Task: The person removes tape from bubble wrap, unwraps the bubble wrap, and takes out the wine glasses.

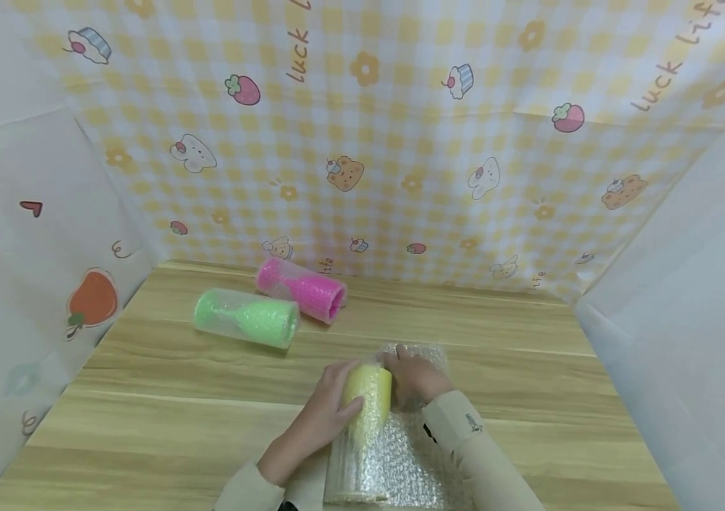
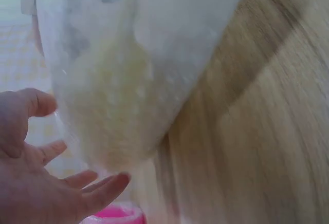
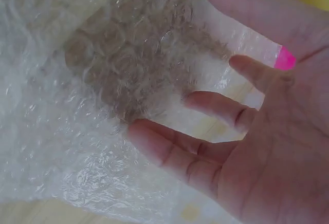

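Note:
A yellow goblet [image 1: 362, 397] lies with its bowl toward the far side, partly rolled in clear bubble wrap [image 1: 410, 454]. My left hand [image 1: 329, 406] holds the roll from the left, its thumb across the bowl. In the left wrist view, that hand's fingers [image 2: 105, 190] curve along the wrapped side. Beside the goblet's rim, my right hand [image 1: 415, 376] reaches over the flat sheet. The right wrist view has its fingers [image 3: 159, 147] spread, with fingertips right at the bubble wrap. The goblet's lower part shows only faintly through the layers.
A green goblet [image 1: 267, 323] and a pink goblet [image 1: 314, 291], both rolled in bubble wrap, lie at the back left of the wooden table [image 1: 516, 333]. A yellow checked cloth [image 1: 401, 142] hangs behind, and white sheets [image 1: 688, 284] stand along both sides.

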### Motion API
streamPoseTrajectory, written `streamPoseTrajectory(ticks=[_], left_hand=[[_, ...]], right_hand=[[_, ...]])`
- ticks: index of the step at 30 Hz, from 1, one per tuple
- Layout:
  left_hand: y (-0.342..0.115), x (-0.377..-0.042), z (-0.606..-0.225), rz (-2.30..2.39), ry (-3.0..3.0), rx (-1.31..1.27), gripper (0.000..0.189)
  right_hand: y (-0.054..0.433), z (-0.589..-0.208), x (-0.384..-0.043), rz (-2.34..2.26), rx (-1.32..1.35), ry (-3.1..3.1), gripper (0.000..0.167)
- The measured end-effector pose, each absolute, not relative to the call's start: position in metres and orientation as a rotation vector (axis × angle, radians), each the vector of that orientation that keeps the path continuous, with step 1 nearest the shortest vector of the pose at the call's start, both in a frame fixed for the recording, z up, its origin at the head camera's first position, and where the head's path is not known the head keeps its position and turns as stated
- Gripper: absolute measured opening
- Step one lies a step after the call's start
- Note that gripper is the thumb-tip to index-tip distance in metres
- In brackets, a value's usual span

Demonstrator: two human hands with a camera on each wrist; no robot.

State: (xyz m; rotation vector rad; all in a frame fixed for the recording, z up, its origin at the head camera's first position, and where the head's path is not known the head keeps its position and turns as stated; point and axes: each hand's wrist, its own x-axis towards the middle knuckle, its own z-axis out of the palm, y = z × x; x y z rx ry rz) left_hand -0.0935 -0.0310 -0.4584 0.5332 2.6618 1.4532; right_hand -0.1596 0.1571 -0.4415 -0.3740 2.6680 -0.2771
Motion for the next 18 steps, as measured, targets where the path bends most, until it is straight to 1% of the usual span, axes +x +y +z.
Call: streamPoseTrajectory(ticks=[3,5,8,10,12,13,15,18], left_hand=[[-0.026,-0.089,-0.449,1.422,2.765,0.553,0.055],[-0.021,-0.085,-0.442,1.408,2.828,0.627,0.051],[-0.016,-0.080,-0.433,1.327,2.880,0.870,0.044],[-0.012,-0.076,-0.429,1.217,2.891,1.079,0.039],[-0.009,-0.072,-0.426,1.071,2.904,1.243,0.036],[-0.008,-0.069,-0.425,0.994,2.917,1.280,0.035],[-0.006,-0.066,-0.425,0.827,2.988,1.297,0.033],[-0.009,-0.061,-0.421,0.611,3.103,1.169,0.033]], right_hand=[[0.157,-0.443,-0.158,-0.262,-0.338,2.669,0.096],[0.159,-0.445,-0.154,-0.244,-0.366,2.696,0.091],[0.164,-0.452,-0.145,-0.211,-0.457,2.768,0.076],[0.168,-0.457,-0.136,-0.179,-0.523,2.805,0.065],[0.172,-0.461,-0.127,-0.168,-0.541,2.819,0.059],[0.172,-0.463,-0.122,-0.184,-0.535,2.815,0.059],[0.174,-0.466,-0.113,-0.243,-0.504,2.795,0.059],[0.175,-0.468,-0.103,-0.371,-0.460,2.753,0.062]])
